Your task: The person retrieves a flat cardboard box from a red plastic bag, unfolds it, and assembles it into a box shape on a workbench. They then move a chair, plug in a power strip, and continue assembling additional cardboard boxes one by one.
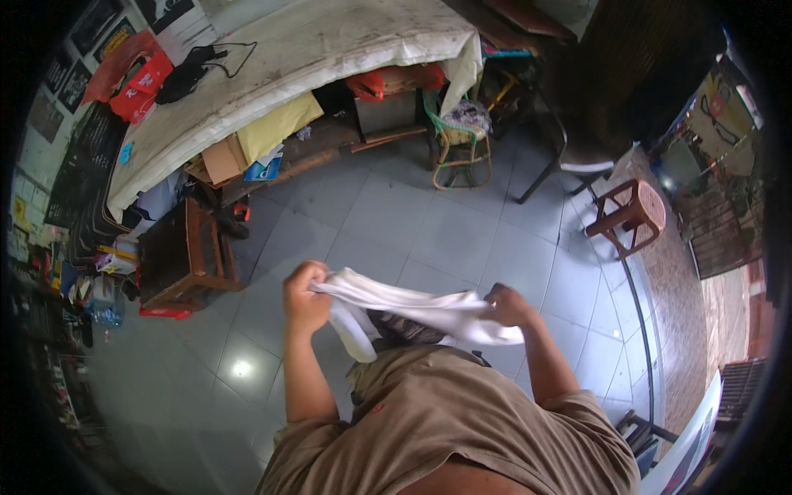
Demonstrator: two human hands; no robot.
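Both hands clench a white cloth (412, 307), left hand (305, 297) and right hand (506, 305) stretching it apart mid-fold above the tiled floor (396, 223); next likely calls for bringing the ends together.

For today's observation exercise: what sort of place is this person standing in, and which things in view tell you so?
Probably a small workshop or shopfront. A long cloth-covered table has cardboard and boxes stacked beneath; plastic stools stand on the tiled floor. Both hands grip a white cloth.
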